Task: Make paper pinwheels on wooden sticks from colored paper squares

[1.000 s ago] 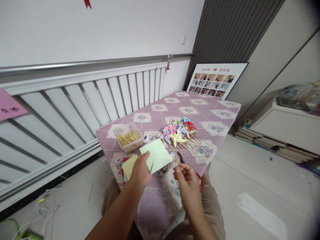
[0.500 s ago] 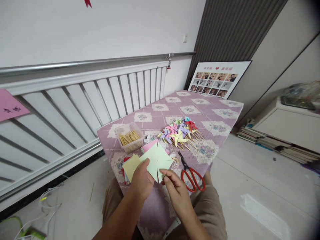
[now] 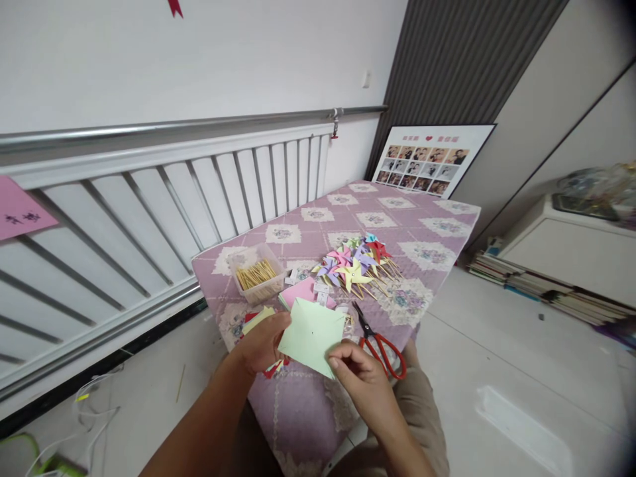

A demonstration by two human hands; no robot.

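Note:
A pale green square of paper (image 3: pixel 313 334) is held up over the near end of the table, with a small dark mark at its centre and slits near its corners. My left hand (image 3: pixel 265 339) grips its left side, thumb on top. At the lower right corner, my right hand (image 3: pixel 360 371) pinches the sheet between thumb and fingers. Stacked coloured paper squares (image 3: pixel 258 319) lie partly hidden behind my left hand, and pink paper (image 3: pixel 301 293) lies just beyond the green sheet. Red-handled scissors (image 3: pixel 380 341) rest beside my right hand.
A clear plastic box (image 3: pixel 258 271) of thin wooden sticks stands at the left. Finished paper pinwheels (image 3: pixel 352 265) are piled mid-table. A small round container (image 3: pixel 346 318) sits by the scissors. A radiator (image 3: pixel 223 185) runs along the floral tablecloth's (image 3: pixel 372 218) left side.
The green paper has turned in my hands and its slits no longer gape. My left hand has shifted left, and my right hand slightly lower and to the right.

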